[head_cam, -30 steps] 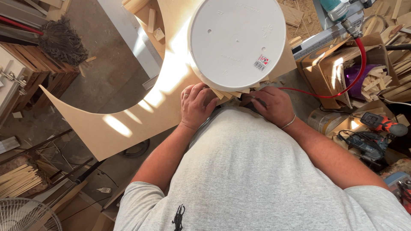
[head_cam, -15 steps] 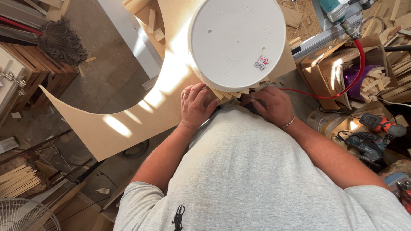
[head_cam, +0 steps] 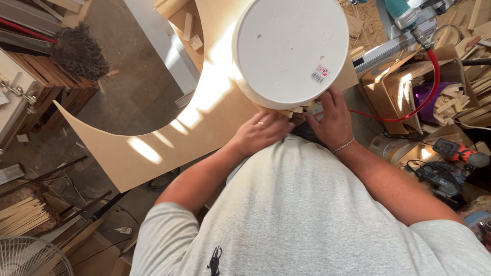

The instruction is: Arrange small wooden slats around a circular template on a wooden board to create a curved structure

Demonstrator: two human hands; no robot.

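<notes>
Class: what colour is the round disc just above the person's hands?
White; the round disc shows plainly in the head view, with a small sticker near its edge.

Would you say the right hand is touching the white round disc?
Touching: the head view shows the right hand with its fingertips against the white round disc's lower rim.

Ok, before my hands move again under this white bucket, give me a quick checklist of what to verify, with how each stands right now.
1. Left hand resting on the curved thin wood sheet: ok.
2. Right hand at the lower edge of the white bucket: ok.
3. What the fingers grip below the bucket: cannot tell, hidden.
4. Small wood pieces under the bucket's edge seated evenly: cannot tell.
5. Red hose apart from both hands: ok.
6. Power drill apart from the right arm: ok.
</notes>
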